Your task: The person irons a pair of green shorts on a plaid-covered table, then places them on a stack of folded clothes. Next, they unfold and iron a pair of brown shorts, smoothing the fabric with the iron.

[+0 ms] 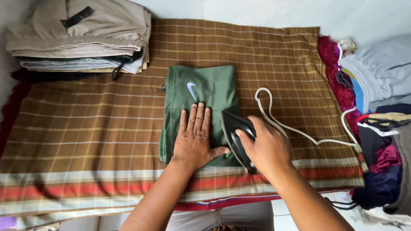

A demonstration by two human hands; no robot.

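Head view, ironing on a floor pad. Folded green garment (201,102), soft knit w/ a small pale logo, lies near the centre of the brown checked cloth (85,124), slightly toward its far edge. Left hand (195,139) is spread flat on the garment's near half, fingers straight, palm pressing, gripping nothing. Right hand (267,147) is wrapped closed round the handle of a black electric iron (237,137), which rides the garment's right-hand edge, tipped w/ its dark underside partly showing. White cord (291,128) loops from the iron across the cloth toward its right edge.

Handling, as judged: garment is light, limp, likely to crease or slide, so a flat palm steadies it better than a pinch; lift it by the folded edges. Iron looks rigid, fairly heavy & hot at the plate: handle only.

Far left corner: stack of folded clothes (81,36) in beige & grey, smooth woven. Off the right edge: loose heap of mixed clothes (381,107), red, grey, navy. The cloth is thin woven cotton w/ red & white stripes along its near edge
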